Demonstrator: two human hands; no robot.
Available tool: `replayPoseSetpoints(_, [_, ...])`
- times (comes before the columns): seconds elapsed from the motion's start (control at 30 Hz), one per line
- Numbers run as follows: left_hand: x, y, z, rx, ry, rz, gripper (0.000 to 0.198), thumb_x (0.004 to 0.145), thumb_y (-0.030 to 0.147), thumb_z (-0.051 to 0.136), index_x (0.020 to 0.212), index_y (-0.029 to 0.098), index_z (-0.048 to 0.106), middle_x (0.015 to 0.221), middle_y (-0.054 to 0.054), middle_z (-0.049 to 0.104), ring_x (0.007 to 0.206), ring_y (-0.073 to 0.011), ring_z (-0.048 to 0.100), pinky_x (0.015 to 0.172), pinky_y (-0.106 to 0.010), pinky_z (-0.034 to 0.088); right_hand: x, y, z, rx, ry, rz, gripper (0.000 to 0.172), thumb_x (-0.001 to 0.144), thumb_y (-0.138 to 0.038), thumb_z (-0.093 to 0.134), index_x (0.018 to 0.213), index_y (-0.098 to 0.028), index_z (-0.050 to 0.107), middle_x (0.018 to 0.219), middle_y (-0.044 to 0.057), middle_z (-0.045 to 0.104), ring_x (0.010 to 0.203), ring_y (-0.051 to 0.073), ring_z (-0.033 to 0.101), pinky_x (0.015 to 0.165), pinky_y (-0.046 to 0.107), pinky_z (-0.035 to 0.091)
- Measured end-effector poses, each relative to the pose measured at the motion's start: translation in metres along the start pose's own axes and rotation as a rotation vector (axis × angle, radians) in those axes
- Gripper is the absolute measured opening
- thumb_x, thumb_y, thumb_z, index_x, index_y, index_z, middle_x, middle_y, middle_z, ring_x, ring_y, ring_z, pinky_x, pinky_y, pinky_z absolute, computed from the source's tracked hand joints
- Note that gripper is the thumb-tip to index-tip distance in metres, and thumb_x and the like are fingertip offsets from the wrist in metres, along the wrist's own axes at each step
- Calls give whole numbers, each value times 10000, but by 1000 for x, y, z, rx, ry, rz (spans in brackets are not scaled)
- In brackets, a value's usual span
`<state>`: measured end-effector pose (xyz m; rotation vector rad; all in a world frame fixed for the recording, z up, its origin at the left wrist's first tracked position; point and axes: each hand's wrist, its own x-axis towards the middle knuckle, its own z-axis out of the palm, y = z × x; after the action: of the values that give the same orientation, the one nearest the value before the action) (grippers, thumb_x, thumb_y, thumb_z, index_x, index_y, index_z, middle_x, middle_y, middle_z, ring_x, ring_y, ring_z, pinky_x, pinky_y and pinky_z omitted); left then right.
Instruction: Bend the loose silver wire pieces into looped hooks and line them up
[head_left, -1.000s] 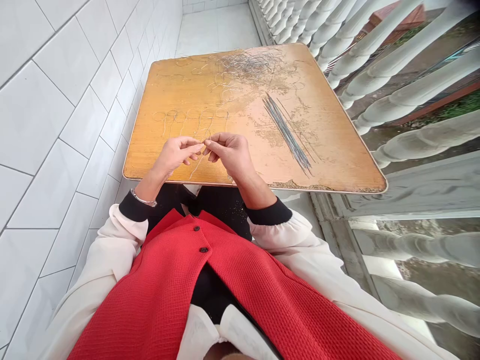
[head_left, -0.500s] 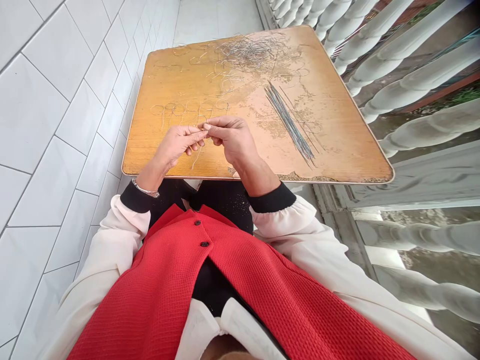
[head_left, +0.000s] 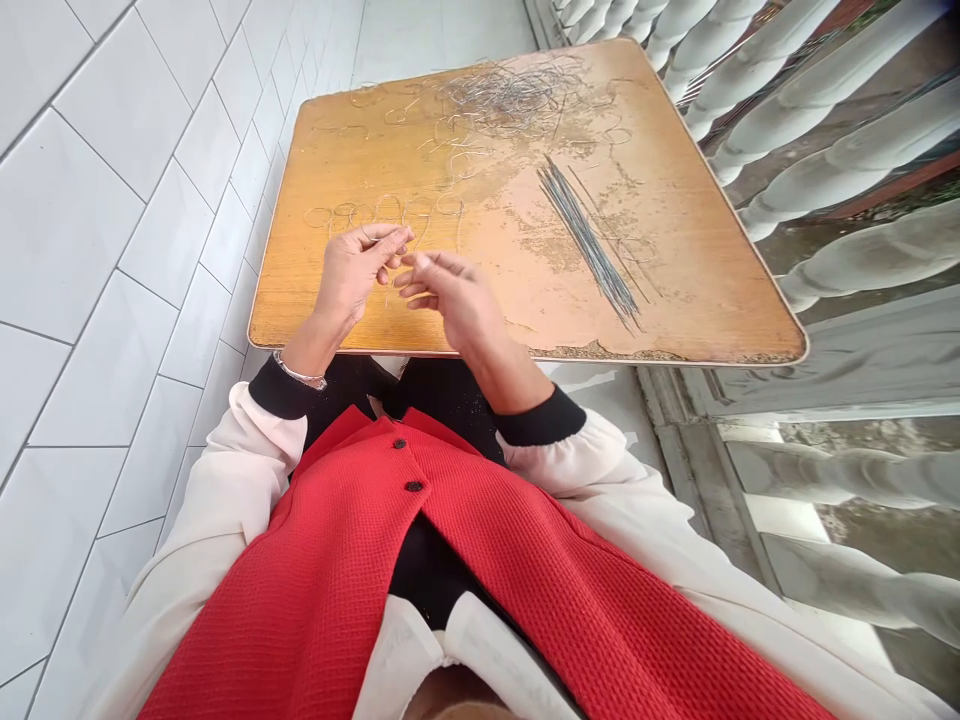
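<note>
Left hand (head_left: 352, 280) and right hand (head_left: 454, 305) have parted, half-open, grip unclear, just inside the tabletop's edge (head_left: 420, 353).

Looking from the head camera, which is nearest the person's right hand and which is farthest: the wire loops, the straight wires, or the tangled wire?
From the right hand, nearest first:
1. Row of wire loops: just ahead of the hand, slightly to its left.
2. Bundle of straight wires: off to the hand's right.
3. Tangled wire heap: farthest, toward the far end of the tabletop.

Tiled balcony (head_left: 442, 40): white wall tiles (head_left: 112, 250), concrete balustrade (head_left: 840, 160) alongside.
</note>
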<state>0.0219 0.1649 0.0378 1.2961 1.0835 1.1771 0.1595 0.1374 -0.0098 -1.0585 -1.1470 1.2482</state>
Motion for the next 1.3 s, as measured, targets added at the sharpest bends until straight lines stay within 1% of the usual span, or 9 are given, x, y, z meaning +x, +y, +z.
replayPoseSetpoints(0.07, [3, -1, 1, -13, 64, 17, 176, 916, 151, 724, 741, 151, 722, 677, 37, 651, 553, -10, 528, 500, -144, 375, -9, 12, 8, -9, -45, -23, 482, 787, -651, 777, 938, -206, 668, 881, 46, 748, 780, 148, 689, 718, 277, 548])
replayPoseSetpoints(0.17, [4, -2, 1, -16, 103, 17, 157, 919, 188, 730, 765, 161, 728, 717, 31, 673, 562, -12, 533, 491, -140, 380, -12, 29, 17, -57, -75, -57, 524, 716, -607, 836, 984, -200, 641, 773, 18, 716, 712, 153, 673, 715, 303, 548])
replayPoseSetpoints(0.33, [4, 2, -1, -20, 115, 16, 201, 927, 208, 730, 736, 160, 693, 713, 31, 664, 554, -3, 526, 474, -121, 361, -15, 35, 19, -290, -39, -154, 290, 916, -405, 604, 1072, -175, 689, 727, 23, 718, 657, 167, 677, 703, 327, 554])
replayPoseSetpoints(0.47, [4, 7, -5, -43, 78, -16, 257, 947, 220, 709, 704, 152, 660, 696, 29, 646, 549, -2, 520, 476, -116, 354, -24, 33, 16, -548, -34, -289, 317, 956, -275, 508, 1171, -187, 724, 824, 51, 768, 755, 195, 725, 802, 351, 564])
replayPoseSetpoints(0.6, [4, 10, -10, -75, 6, -80, 278, 953, 171, 689, 683, 143, 630, 688, 32, 611, 530, 5, 503, 482, -139, 342, -29, 33, 14, -708, -14, -374, 364, 952, -245, 492, 1203, -182, 749, 927, 104, 797, 845, 241, 750, 830, 373, 564])
replayPoseSetpoints(0.83, [4, 12, -14, -186, -62, -124, 298, 985, 137, 627, 689, 135, 601, 700, 30, 586, 541, 13, 489, 485, -134, 328, -32, 34, 12, -594, -52, -253, 341, 952, -290, 524, 1176, -184, 759, 839, 66, 791, 700, 189, 707, 763, 332, 565])
replayPoseSetpoints(0.97, [3, 15, -13, -211, -52, -123, 327, 994, 111, 597, 668, 130, 587, 691, 37, 590, 531, 18, 470, 503, -118, 350, -33, 35, 9, -671, -36, -361, 359, 983, -302, 486, 1185, -201, 766, 881, 90, 788, 824, 229, 733, 831, 361, 566])
replayPoseSetpoints(1.1, [3, 12, -13, -213, -20, -126, 311, 988, 83, 599, 681, 132, 585, 687, 47, 601, 521, 29, 468, 523, -98, 379, -33, 39, 8, -782, -121, -441, 390, 988, -268, 452, 1188, -167, 772, 870, 113, 778, 853, 250, 740, 813, 361, 560])
replayPoseSetpoints(1.3, [2, 9, -11, -128, 43, -106, 245, 972, 153, 658, 730, 150, 618, 669, 54, 597, 521, 12, 481, 516, -114, 384, -33, 41, 8, -774, -160, -397, 370, 985, -237, 467, 1180, -176, 776, 866, 100, 782, 829, 243, 742, 814, 360, 557])
